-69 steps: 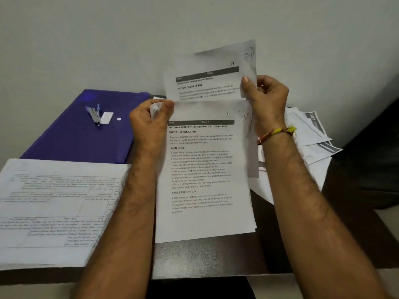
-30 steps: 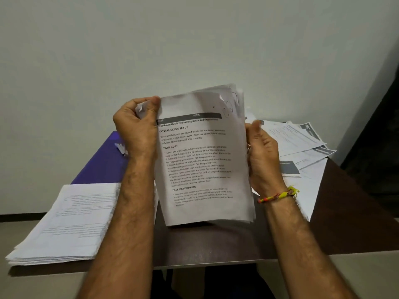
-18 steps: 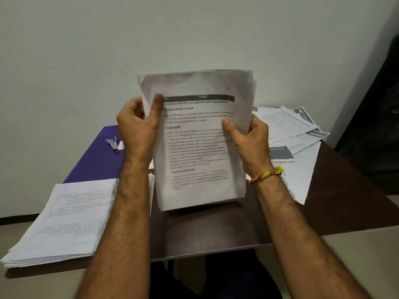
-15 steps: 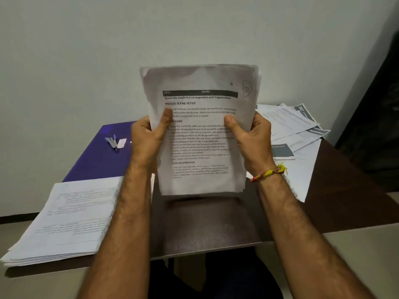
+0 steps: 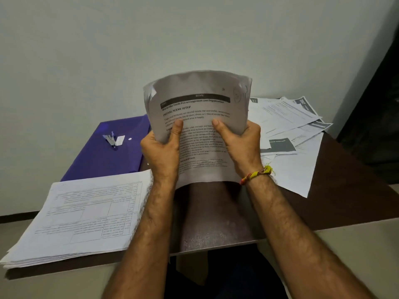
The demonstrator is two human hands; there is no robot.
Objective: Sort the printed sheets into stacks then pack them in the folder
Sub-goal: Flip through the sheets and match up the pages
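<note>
I hold a bundle of printed sheets [image 5: 198, 108] upright over the middle of the dark table [image 5: 216, 223], its bottom edge at or just above the tabletop. My left hand [image 5: 162, 152] grips its left edge and my right hand [image 5: 239, 145] grips its right edge, thumbs on the front page. The bundle bows outward toward me. A purple folder [image 5: 108, 156] lies flat at the back left, with a small clip [image 5: 111, 139] on it. A thick stack of sheets with tables [image 5: 82, 214] lies at the front left.
Loose printed sheets [image 5: 289, 130] are spread unevenly over the back right of the table. A pale wall stands right behind the table. A dark object [image 5: 375, 108] fills the right edge of the view. The table's front edge runs below my forearms.
Both hands slid down the bundle's sides and the sheets, once fanned apart, are squared together. The bundle dropped toward the tabletop and now bows outward.
</note>
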